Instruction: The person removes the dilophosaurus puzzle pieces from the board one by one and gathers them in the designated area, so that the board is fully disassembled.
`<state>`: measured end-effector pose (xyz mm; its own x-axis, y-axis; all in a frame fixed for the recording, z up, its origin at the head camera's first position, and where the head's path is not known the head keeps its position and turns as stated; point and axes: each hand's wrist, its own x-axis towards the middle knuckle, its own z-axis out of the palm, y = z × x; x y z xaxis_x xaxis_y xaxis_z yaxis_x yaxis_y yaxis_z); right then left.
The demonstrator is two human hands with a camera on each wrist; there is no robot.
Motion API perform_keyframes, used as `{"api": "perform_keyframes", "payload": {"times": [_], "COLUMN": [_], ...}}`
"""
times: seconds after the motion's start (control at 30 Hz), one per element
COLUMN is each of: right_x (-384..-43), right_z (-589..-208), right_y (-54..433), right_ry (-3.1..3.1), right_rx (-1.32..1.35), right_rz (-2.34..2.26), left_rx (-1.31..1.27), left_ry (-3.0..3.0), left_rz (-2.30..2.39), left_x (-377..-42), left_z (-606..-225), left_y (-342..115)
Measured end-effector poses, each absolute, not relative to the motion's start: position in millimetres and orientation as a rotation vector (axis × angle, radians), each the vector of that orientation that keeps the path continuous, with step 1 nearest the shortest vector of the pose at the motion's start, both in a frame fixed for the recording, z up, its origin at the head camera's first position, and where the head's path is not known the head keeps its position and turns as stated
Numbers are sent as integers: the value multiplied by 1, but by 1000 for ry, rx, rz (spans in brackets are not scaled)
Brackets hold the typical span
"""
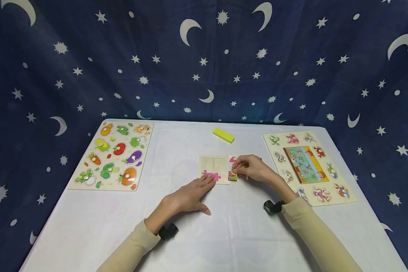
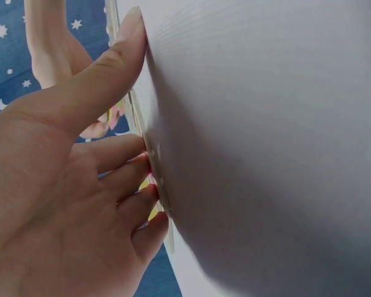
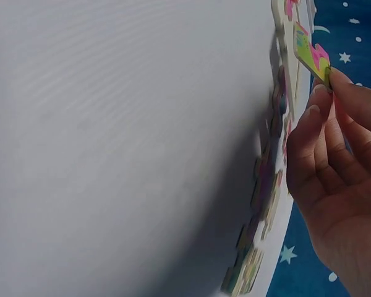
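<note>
A small pale wooden puzzle tray (image 1: pixel 215 158) lies mid-table, with pink jigsaw pieces (image 1: pixel 218 177) along its near edge. My left hand (image 1: pixel 190 194) rests its extended fingertips on that edge and the pink pieces; its thumb is spread to the side. In the left wrist view these fingers (image 2: pixel 127 170) lie along the tray's side. Just right of the tray, my right hand (image 1: pixel 255 169) pinches a pink and yellow-green jigsaw piece (image 3: pixel 310 54) between thumb and fingers, held up and tilted. Another pink and white piece (image 1: pixel 232 159) shows beside the tray, partly hidden by the right hand.
Loose jigsaw pieces (image 3: pixel 244 272) lie on the table below my right hand. At the left is a vegetable peg board (image 1: pixel 110 158); at the right, a sea-animal board (image 1: pixel 282 145). A yellow block (image 1: pixel 223 135) lies behind the tray. A starry cloth (image 1: pixel 170 60) hangs behind the table.
</note>
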<state>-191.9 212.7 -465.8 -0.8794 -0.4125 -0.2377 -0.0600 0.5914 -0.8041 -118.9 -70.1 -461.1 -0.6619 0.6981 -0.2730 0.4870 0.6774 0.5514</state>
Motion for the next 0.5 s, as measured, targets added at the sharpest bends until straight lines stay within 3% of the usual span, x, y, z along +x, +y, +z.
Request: {"api": "perform_keyframes", "payload": {"times": [0.5], "right_x": [-177], "right_z": [-468], "right_y": [244], "right_ry": [2462], "right_rx": [-327], "right_rz": [-1177], "left_rx": [903], "left_ry": [2417], "left_rz": [601], "left_x": [-119], "left_z": [-463], "left_y": [-70]}}
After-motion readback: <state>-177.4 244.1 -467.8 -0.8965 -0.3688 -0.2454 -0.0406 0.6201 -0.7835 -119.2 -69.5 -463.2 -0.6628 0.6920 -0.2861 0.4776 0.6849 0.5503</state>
